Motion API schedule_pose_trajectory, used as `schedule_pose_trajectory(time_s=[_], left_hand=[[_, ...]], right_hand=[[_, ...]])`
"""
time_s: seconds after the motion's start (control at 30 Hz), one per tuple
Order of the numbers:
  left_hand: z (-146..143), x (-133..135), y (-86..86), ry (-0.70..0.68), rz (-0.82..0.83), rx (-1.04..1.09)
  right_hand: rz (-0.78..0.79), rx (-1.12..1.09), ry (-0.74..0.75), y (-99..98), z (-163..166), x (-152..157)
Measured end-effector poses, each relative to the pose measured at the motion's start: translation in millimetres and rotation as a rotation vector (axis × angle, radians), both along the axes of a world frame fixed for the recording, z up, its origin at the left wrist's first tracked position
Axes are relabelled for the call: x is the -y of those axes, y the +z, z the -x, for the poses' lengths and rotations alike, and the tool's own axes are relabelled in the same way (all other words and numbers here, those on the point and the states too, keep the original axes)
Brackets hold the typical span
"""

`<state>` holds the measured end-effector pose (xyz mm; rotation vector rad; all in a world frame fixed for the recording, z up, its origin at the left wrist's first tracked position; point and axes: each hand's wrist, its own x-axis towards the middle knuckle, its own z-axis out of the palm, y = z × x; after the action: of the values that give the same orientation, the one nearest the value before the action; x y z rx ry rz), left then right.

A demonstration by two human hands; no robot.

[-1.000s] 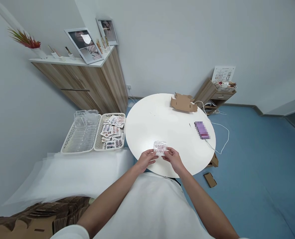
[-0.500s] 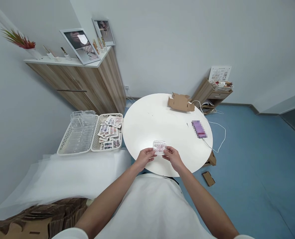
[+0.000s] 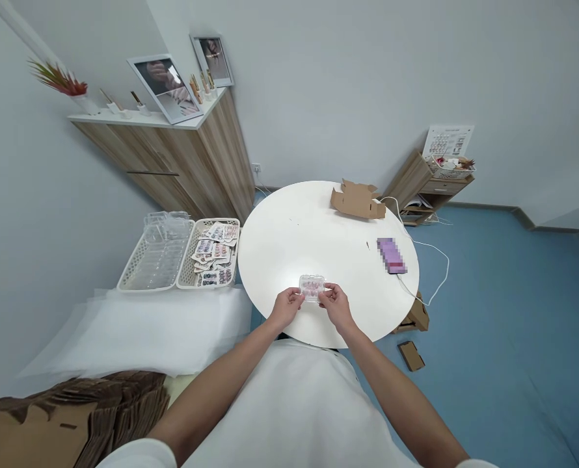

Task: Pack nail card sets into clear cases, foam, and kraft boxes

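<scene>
Between my two hands is a small clear plastic case with rows of pinkish press-on nails showing inside. My left hand pinches its left edge and my right hand pinches the right edge, thumbs toward me. The case is held over the near part of the round white table. Whether its lid is fully closed I cannot tell. Farther back on the table lies an unfolded brown cardboard box. A purple, pixelated phone-like object with a white cable lies at the right.
On the left stand a white basket of clear plastic cases and a white basket of nail cards. White foam sheets and stacked flat cardboard are nearer. A small brown box lies on the floor at right.
The camera view has shifted slightly to the left. Both hands keep their grip on the case, which looks slightly turned, with the nails inside showing more clearly.
</scene>
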<state>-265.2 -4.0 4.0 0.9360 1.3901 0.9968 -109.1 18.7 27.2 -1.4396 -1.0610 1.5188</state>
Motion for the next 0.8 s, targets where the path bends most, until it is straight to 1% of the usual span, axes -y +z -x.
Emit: schedule_pose_trajectory(time_s=[0.07, 0.13, 0.23, 0.33, 0.4, 0.47, 0.57, 0.63, 0.8], left_hand=[[-5.9, 1.4, -4.2, 0.053, -0.045, -0.032], [-9.6, 3.1, -6.5, 0.066, -0.091, -0.041], [-9.9, 5.4, -5.6, 0.064, -0.103, -0.013], [-6.3, 5.3, -1.2, 0.143, -0.021, -0.013], [-4.4, 3.2, 2.2, 0.173, 0.025, -0.01], [-4.3, 0.1, 5.1, 0.17, 0.037, 0.009], [-7.2, -3.5, 6.2, 0.178, 0.014, 0.029], [-9.8, -3.3, 4.5, 0.218, -0.008, 0.006], [-11.2, 7.5, -3.6, 0.358, -0.034, -0.099]], right_hand=[[-0.057, 0.032, -0.009, -3.0, 0.5, -0.4], [-0.065, 0.009, -0.018, -4.8, 0.0, -0.7], [0.06, -0.134, -0.007, -6.3, -5.0, -2.5], [0.199, -0.278, -0.004, -7.6, -14.3, -7.8], [0.231, -0.315, 0.0, -7.7, -20.2, -12.9], [0.241, -0.323, 0.022, -7.1, -23.6, -18.0], [0.23, -0.299, 0.073, -6.1, -22.9, -23.6], [0.198, -0.232, 0.101, -6.6, -19.5, -25.5], [0.033, 0.01, 0.161, -14.0, -7.8, -25.8]])
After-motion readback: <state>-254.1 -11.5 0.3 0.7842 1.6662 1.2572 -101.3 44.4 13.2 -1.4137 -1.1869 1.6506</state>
